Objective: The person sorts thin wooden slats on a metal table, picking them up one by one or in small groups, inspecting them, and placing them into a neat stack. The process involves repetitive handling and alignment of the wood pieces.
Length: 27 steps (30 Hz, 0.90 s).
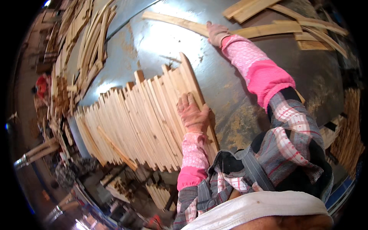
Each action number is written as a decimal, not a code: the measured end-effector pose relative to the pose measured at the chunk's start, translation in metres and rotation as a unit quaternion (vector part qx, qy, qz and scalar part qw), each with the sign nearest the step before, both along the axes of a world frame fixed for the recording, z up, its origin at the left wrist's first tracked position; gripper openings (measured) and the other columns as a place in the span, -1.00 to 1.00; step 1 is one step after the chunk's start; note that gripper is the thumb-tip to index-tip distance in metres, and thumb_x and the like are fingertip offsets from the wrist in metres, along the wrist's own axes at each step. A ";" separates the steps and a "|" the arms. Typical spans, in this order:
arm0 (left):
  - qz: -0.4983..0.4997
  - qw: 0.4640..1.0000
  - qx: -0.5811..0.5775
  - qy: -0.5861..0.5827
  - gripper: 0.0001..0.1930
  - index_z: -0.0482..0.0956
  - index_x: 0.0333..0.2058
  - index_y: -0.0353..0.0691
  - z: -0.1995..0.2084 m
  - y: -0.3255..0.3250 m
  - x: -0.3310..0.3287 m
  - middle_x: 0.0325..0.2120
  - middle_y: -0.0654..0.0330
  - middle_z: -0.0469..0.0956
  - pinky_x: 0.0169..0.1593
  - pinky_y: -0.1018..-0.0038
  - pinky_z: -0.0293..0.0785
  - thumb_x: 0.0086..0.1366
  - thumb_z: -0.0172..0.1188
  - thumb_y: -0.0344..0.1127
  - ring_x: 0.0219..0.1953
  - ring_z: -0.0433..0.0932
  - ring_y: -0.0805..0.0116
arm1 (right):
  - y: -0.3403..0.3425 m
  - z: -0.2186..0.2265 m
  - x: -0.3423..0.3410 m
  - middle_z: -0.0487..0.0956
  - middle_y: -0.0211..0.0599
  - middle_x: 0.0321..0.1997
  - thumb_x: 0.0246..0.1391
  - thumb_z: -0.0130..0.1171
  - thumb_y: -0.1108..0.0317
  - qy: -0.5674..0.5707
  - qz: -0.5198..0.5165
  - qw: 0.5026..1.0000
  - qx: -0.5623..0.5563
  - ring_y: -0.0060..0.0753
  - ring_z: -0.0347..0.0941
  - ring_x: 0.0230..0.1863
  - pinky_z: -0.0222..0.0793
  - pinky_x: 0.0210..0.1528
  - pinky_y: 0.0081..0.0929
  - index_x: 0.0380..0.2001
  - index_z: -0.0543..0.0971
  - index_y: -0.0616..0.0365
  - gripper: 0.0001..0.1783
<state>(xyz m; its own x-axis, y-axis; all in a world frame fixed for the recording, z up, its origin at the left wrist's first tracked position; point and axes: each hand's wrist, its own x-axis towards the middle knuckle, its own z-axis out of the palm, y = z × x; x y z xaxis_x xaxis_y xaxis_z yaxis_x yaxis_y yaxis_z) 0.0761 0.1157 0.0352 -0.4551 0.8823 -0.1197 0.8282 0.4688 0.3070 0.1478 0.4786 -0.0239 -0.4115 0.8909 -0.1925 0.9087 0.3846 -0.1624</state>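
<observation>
My left hand [193,114] lies flat on the right end of a row of pale wooden slats [147,122], fingers stretched out. The slats are packed side by side on a grey metal table [237,122], their far ends uneven. Farther off, my right arm reaches out, and my right hand [217,33] is closed around a long curved wooden slat [174,21] near its middle. That slat lies across the far part of the table and shows on both sides of the hand. Part of the right hand's grip is hidden from above.
Several loose boards [253,9] and curved strips [326,27] overlap at the far right. A heap of curved slats [92,42] sits at the far left. Two thin strips lie across the row. Sawdust [239,128] is scattered on the metal. More wood is stacked [347,134] at the right.
</observation>
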 end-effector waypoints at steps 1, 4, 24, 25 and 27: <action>0.004 1.000 -0.012 -0.012 -0.18 0.37 0.32 -0.25 0.003 0.000 0.000 0.36 -0.04 0.28 0.52 0.04 -0.04 0.11 0.34 -0.01 0.43 0.16 -0.15 | -0.004 0.000 -0.007 0.66 0.11 -0.04 0.05 0.39 0.13 0.004 0.010 1.000 -0.013 0.08 0.63 0.02 0.55 0.06 -0.07 0.13 0.42 0.21 -0.34; 0.013 1.000 -0.003 0.026 -0.16 0.35 0.33 -0.24 0.000 -0.007 -0.002 0.36 -0.04 0.28 0.51 0.03 -0.02 0.11 0.34 0.02 0.42 0.17 -0.15 | -0.047 0.017 -0.002 0.67 0.14 -0.08 0.05 0.33 0.16 0.120 0.047 0.979 -0.157 0.11 0.63 -0.01 0.55 0.02 -0.09 0.09 0.45 0.25 -0.41; 0.001 0.999 0.018 0.047 -0.16 0.36 0.34 -0.31 -0.015 -0.010 -0.001 0.42 -0.13 0.22 0.52 0.09 -0.04 0.17 0.31 0.08 0.48 0.09 -0.17 | -0.183 0.051 0.283 0.52 -0.03 0.26 -0.05 0.42 0.13 -0.061 -0.115 0.988 -0.080 0.03 0.45 0.28 0.38 0.30 -0.14 0.38 0.33 0.08 -0.09; 0.000 0.999 0.013 0.044 -0.16 0.36 0.34 -0.31 -0.016 -0.009 0.001 0.41 -0.14 0.22 0.52 0.09 -0.04 0.18 0.31 0.07 0.48 0.09 -0.17 | -0.182 0.045 0.297 0.55 -0.05 0.22 -0.06 0.40 0.14 -0.064 -0.105 0.990 -0.072 0.07 0.48 0.24 0.40 0.27 -0.10 0.30 0.38 0.08 -0.17; -0.008 0.999 0.002 0.040 -0.17 0.35 0.34 -0.33 -0.022 0.000 0.002 0.41 -0.15 0.22 0.52 0.09 -0.04 0.19 0.30 0.07 0.48 0.09 -0.17 | -0.182 0.023 0.314 0.59 -0.07 0.14 -0.08 0.36 0.16 -0.069 -0.091 0.992 -0.058 0.14 0.53 0.16 0.44 0.21 -0.03 0.15 0.47 0.07 -0.33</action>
<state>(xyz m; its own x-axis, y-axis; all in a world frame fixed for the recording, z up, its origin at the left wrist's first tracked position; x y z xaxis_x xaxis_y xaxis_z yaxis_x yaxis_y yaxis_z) 0.0780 0.1157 0.0130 -0.4490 0.8900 -0.0793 0.8577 0.4541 0.2410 0.4622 0.2965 -0.0008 -0.2081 0.9169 -0.3406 0.9781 0.1974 -0.0659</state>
